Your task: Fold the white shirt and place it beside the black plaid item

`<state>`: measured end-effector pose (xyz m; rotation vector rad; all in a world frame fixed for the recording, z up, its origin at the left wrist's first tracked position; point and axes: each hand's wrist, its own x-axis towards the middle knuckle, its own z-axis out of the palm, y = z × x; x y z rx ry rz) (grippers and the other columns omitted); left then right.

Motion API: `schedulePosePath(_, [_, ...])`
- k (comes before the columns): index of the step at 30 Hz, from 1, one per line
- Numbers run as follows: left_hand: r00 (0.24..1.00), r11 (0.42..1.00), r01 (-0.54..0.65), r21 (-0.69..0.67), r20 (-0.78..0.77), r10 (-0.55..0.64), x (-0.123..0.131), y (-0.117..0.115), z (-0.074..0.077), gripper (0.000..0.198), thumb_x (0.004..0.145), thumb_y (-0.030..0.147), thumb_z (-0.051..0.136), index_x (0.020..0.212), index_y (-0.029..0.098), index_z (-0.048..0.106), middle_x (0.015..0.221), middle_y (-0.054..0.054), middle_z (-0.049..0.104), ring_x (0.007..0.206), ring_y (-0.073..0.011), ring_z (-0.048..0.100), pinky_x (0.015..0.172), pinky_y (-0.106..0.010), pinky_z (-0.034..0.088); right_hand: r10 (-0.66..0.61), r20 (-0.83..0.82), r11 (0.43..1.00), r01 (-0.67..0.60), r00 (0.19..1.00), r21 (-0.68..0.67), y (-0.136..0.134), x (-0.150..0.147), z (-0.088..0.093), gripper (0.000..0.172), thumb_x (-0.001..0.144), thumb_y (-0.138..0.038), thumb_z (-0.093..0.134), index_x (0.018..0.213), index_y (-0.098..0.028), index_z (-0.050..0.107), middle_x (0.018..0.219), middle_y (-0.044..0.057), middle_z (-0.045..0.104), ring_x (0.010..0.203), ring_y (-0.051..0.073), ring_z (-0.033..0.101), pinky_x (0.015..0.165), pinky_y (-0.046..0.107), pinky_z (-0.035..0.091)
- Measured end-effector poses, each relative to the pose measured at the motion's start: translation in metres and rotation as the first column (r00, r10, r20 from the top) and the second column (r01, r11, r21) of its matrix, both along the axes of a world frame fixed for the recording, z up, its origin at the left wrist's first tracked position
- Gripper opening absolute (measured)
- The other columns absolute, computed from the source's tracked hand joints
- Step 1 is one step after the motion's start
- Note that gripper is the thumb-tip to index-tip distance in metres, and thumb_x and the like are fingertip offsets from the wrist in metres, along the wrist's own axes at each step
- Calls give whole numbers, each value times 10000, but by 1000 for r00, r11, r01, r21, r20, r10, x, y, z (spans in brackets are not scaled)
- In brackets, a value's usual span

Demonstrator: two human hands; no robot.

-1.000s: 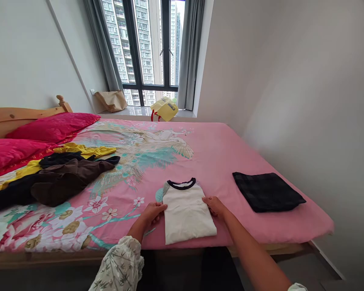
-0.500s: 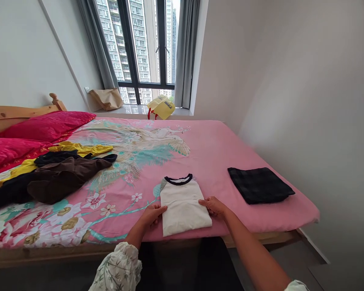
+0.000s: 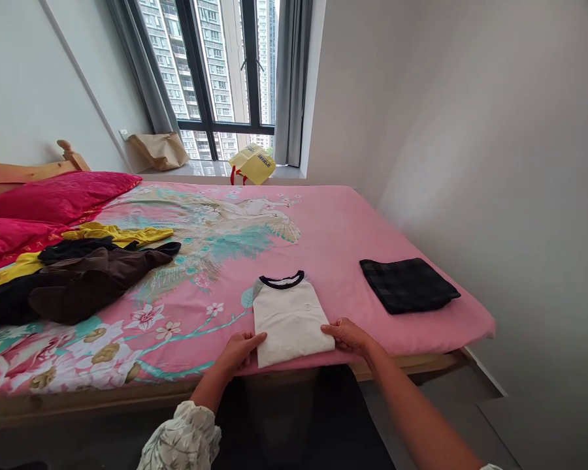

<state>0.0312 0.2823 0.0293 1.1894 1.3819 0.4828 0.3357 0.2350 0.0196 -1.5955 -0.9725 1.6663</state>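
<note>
A white T-shirt (image 3: 289,323) with a black neckband and grey shoulders lies folded flat near the front edge of the bed, its collar facing away from me. My left hand (image 3: 240,350) pinches its left side, thumb on top and fingers tucked beneath. On the opposite side, my right hand (image 3: 349,335) grips the shirt near its lower right corner, the thumb resting on the cloth. The fingers of both hands are partly hidden under the shirt and behind the thumbs.
Folded black checked cloth (image 3: 408,285) lies to the right on the pink bedsheet (image 3: 323,222). Loose brown, black and yellow clothes (image 3: 95,277) are heaped at left, beside red pillows (image 3: 68,199). A paper bag (image 3: 159,151) and a yellow bag (image 3: 253,164) stand by the window.
Both hands have slid a little along the shirt's sides toward its near edge. The camera view has shifted slightly. The shirt stays folded on the bed.
</note>
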Motion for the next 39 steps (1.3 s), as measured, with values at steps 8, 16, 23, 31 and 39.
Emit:
schedulePosePath(8, [993, 994, -108, 28, 47, 107, 3, -22, -12, 503, 486, 649, 670, 642, 193, 522, 441, 80, 397, 381, -55, 249, 399, -227, 145, -35, 11, 998, 35, 999, 56, -23, 3, -16, 427, 697, -544, 612, 617, -209, 359, 415, -104, 290, 331, 32, 199, 351, 217, 73])
schedulePosePath(16, [998, 989, -39, 143, 62, 31, -1, -38, -12, 443, 512, 578, 693, 607, 172, 545, 547, 54, 461, 537, -97, 380, 530, -235, 274, -97, 95, 990, 87, 991, 109, -39, 2, -31, 428, 673, -575, 619, 665, -198, 415, 444, -102, 331, 336, 32, 222, 339, 203, 113])
schedulePosePath(23, [1000, 980, 8, 199, -31, -2, -3, -43, -24, 423, 585, 577, 629, 560, 173, 506, 503, 72, 396, 517, -87, 325, 531, -237, 240, -162, 190, 978, 132, 968, 159, -44, -7, -40, 418, 704, -611, 515, 683, -206, 413, 445, -95, 336, 344, 54, 266, 359, 213, 173])
schedulePosePath(31, [961, 897, -14, 441, -243, 134, -18, -60, -18, 287, 745, 464, 555, 753, 189, 637, 668, 5, 589, 641, -166, 543, 608, -281, 400, -286, 502, 944, 150, 816, 294, -55, -14, -14, 260, 754, -450, 531, 770, -191, 553, 608, -14, 552, 559, 139, 518, 512, 240, 334])
schedulePosePath(39, [822, 498, 501, 707, -569, -19, 54, -13, 10, 476, 872, 152, 270, 1275, 137, 524, 1381, -102, 486, 1330, -199, 358, 1104, -393, 289, -303, 653, 652, -349, 694, 673, 0, -86, 35, 368, 912, -241, 279, 1151, -176, 552, 1189, 79, 594, 1136, 159, 511, 1007, 308, 354])
